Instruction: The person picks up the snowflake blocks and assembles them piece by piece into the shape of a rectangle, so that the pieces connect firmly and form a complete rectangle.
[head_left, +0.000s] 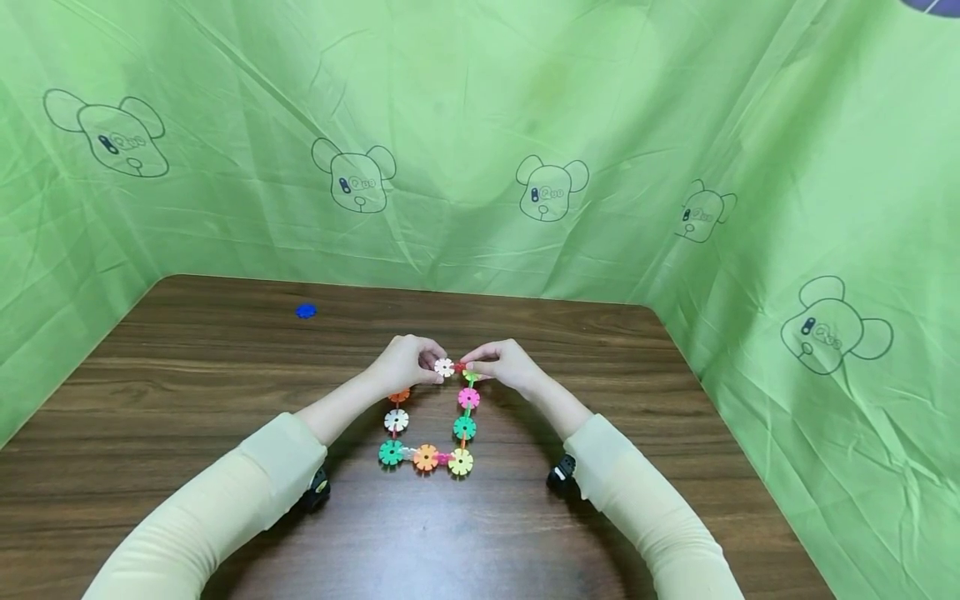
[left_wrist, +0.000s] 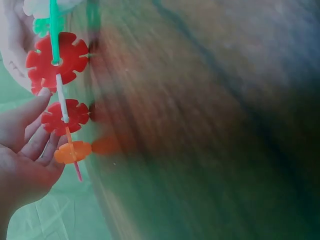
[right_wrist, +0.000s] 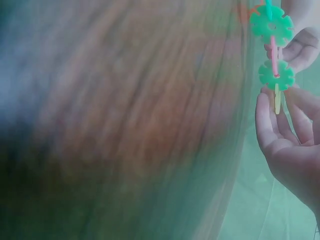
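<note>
A chain of notched, flower-shaped interlocking plastic discs runs round in a rough four-sided shape, with an orange disc (head_left: 425,457) on its near side. My left hand (head_left: 407,364) holds its far left part, beside a white disc (head_left: 444,367). In the left wrist view, the thumb tip meets the edge of a red disc (left_wrist: 59,59); a smaller red disc (left_wrist: 70,116) is close to the fingers. My right hand (head_left: 507,367) pinches the far right corner. Between its fingers, a yellow disc (right_wrist: 278,100) stands edge-on below a green disc (right_wrist: 276,76). The left hand partly hides the left side.
One loose blue disc (head_left: 306,311) lies on the wooden table (head_left: 187,375) toward the back left. Green cloth (head_left: 465,100) printed with bear heads hangs behind and beside the table. Both wrists carry black cameras.
</note>
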